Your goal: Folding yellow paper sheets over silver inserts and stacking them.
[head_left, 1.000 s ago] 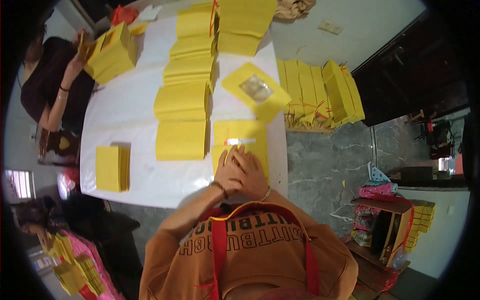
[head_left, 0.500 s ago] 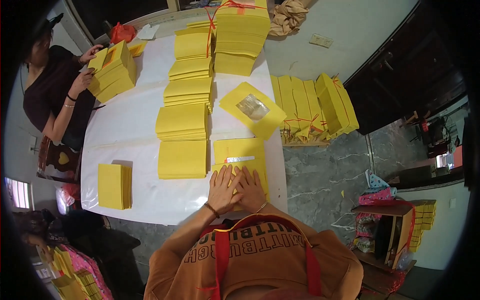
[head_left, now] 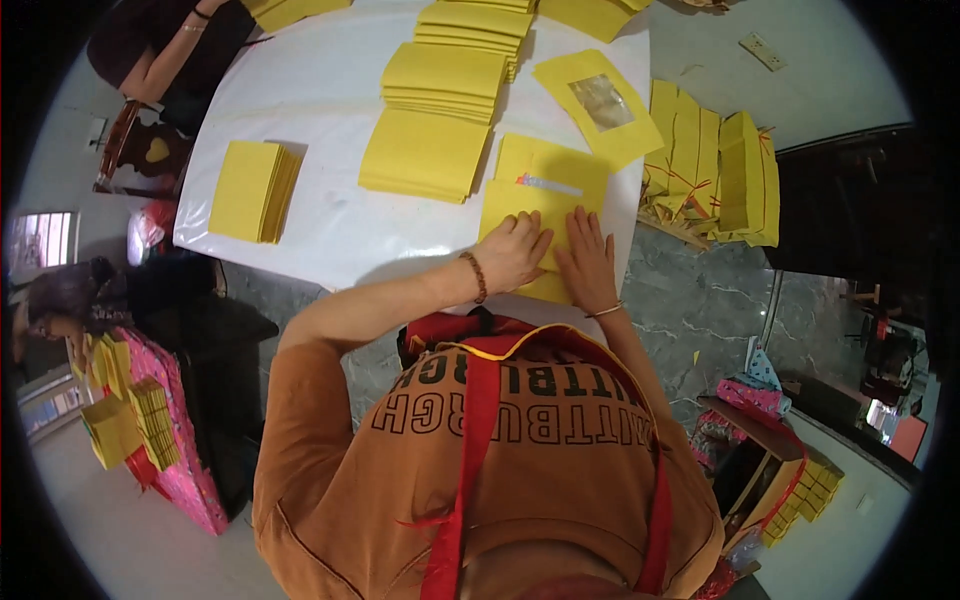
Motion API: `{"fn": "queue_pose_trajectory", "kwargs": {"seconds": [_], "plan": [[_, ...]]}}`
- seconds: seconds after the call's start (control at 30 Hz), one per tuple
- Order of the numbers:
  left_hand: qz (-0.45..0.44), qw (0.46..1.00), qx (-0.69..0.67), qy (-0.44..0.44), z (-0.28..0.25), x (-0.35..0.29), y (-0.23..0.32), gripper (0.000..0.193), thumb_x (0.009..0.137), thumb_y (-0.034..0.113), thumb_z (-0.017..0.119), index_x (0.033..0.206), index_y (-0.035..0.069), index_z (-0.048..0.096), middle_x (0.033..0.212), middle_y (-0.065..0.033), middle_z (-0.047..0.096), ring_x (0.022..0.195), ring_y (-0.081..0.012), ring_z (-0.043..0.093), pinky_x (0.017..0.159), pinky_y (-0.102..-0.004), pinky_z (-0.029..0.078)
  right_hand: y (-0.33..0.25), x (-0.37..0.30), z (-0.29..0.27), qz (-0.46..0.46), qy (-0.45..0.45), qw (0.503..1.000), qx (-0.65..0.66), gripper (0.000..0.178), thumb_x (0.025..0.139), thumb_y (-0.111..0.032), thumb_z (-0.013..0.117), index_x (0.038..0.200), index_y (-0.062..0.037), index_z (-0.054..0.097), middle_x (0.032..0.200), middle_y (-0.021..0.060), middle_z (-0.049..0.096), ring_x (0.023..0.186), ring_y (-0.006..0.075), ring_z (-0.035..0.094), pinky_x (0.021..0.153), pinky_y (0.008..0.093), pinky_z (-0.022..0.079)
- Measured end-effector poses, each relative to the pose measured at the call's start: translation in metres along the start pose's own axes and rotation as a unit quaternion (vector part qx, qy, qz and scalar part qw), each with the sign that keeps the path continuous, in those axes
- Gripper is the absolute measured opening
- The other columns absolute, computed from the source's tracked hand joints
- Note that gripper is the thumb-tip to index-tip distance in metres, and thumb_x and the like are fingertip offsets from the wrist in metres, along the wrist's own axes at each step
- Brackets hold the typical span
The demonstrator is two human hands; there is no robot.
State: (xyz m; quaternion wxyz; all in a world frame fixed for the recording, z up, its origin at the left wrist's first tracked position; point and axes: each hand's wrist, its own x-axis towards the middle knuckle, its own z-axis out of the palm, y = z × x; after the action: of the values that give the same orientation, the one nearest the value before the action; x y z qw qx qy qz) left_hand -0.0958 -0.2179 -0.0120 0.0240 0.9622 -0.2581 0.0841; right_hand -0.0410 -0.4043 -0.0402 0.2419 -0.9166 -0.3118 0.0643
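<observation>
White-covered rectangular bench [head_left: 310, 170] is the biggest item, filling the upper middle of the view. Down its middle: a row of thick, flat yellow paper stacks [head_left: 440, 85], running away from the wearer. Off the right edge: upright yellow paper bundles [head_left: 690, 140] with thin red ties.

The piece being worked, a flat rectangular yellow paper envelope [head_left: 550, 160], lies at the bench's near right corner, lower end reaching the near edge. It sits right of the closest stack, with a gap between. Beyond it to the right, a yellow paper sheet with a clear rectangular window [head_left: 620, 143] lies at an angle, corner right by the envelope (can't tell if they overlap). A smaller yellow paper stack [head_left: 243, 190] is well apart, near left.

Both hands are on the envelope, just beside each other. Right hand [head_left: 588, 262]: laid flat, fingers extended and slightly spread. Left hand [head_left: 515, 252]: fingers bent, tips down on the paper; can't tell if it's pinching an edge.

Narrow pale shiny strip [head_left: 552, 186] shows on the envelope, beyond the fingertips. Smallest: brown beaded bracelet [head_left: 474, 278], left wrist.
</observation>
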Motion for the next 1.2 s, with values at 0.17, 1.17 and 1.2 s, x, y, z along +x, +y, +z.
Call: {"fn": "queue_pose_trajectory", "kwargs": {"seconds": [0.17,1.17,1.2], "plan": [[-0.061,0.997,-0.022,-0.044,0.012,0.02,0.005,0.046,0.07,0.017,0.058,0.112,-0.002,0.052,0.098,-0.0177,0.06,0.085,-0.027,0.055,0.067,-0.0336,0.048,0.001,-0.001,-0.026,0.111,-0.015,0.897,0.429,0.055,0.095,-0.037,0.034,0.137,-0.0029,0.03,0.143,0.0109,0.029,0.133,0.0232,0.026,0.108,0.0412,0.019],[-0.189,0.978,0.034,-0.081,0.012,-0.074,-0.144,0.08,0.067,0.014,0.06,0.139,0.018,0.026,0.142,-0.0157,0.025,0.131,-0.0322,0.023,0.105,-0.0493,0.019,0.002,-0.021,0.0,0.023,0.234,0.949,0.212,0.023,0.082,-0.013,0.061,0.104,-0.0042,0.062,0.104,0.0096,0.061,0.099,0.0247,0.056,0.084,0.0346,0.044],[-0.191,0.978,0.02,-0.077,0.012,-0.073,-0.145,0.082,0.067,0.014,0.059,0.14,0.018,0.024,0.143,-0.0169,0.022,0.132,-0.0327,0.021,0.106,-0.0504,0.016,0.0,-0.019,-0.004,0.025,0.235,0.948,0.212,0.023,0.082,-0.013,0.061,0.104,-0.0042,0.062,0.104,0.0096,0.061,0.099,0.0247,0.056,0.084,0.0346,0.044]]}}
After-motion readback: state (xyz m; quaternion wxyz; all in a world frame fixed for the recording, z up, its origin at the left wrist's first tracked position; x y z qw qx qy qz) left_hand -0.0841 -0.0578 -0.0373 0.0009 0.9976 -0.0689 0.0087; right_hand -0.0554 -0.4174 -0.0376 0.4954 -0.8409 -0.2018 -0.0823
